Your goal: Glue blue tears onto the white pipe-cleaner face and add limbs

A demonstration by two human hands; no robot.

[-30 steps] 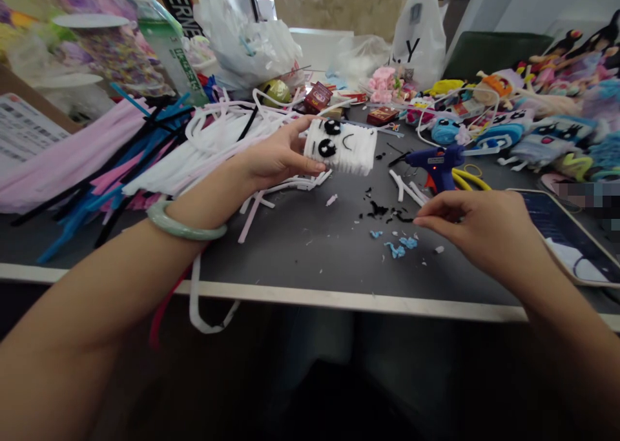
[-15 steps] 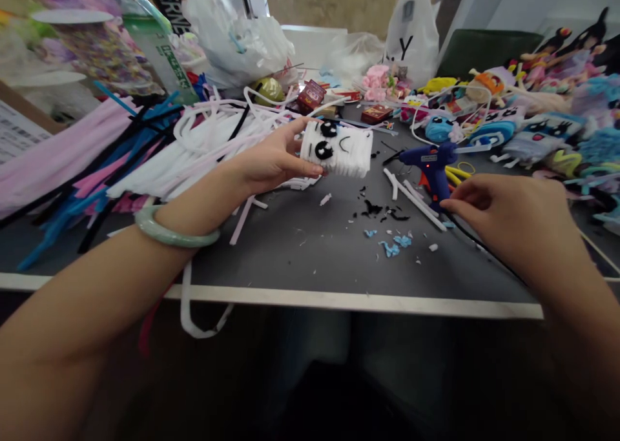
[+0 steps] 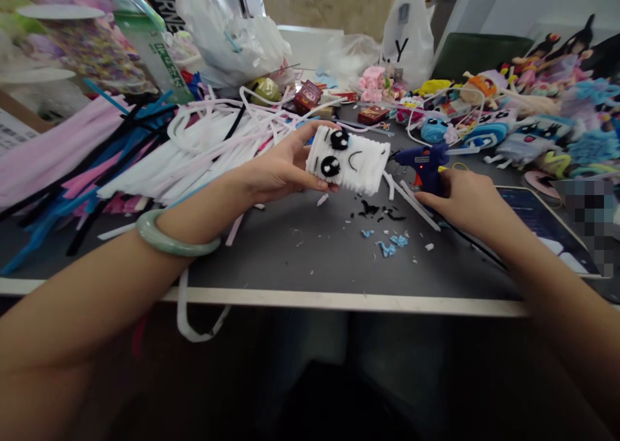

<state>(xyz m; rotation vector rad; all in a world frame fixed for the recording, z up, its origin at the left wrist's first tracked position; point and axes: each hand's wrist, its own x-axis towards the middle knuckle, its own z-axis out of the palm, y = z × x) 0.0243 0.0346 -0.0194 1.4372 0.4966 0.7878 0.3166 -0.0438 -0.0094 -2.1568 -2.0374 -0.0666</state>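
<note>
My left hand (image 3: 290,166) grips a white fuzzy pipe-cleaner figure (image 3: 365,160) by its left end, thumb below and fingers behind. The figure is a flat rectangle with two shiny black eyes, small brow lines and a curved mouth, turned sideways. My right hand (image 3: 460,195) is closed around the handle of a blue glue gun (image 3: 426,160), whose nozzle points left close to the figure's right edge. A small red light glows on the gun, and a clear glue stick juts from its back. White pipe-cleaner pieces (image 3: 416,205) lie below the gun.
Bundles of white pipe cleaners (image 3: 145,170) and pink ones (image 3: 53,144) cover the left side. Black scraps (image 3: 371,208) and blue scraps (image 3: 390,244) lie mid-table. Finished fuzzy dolls (image 3: 537,137) crowd the right, behind a tablet (image 3: 542,218). Plastic bags (image 3: 237,37) stand at the back.
My right hand has moved left and closed around the glue gun's handle. My left hand has shifted the white figure slightly right and tilted it. The tablet at right has come into view.
</note>
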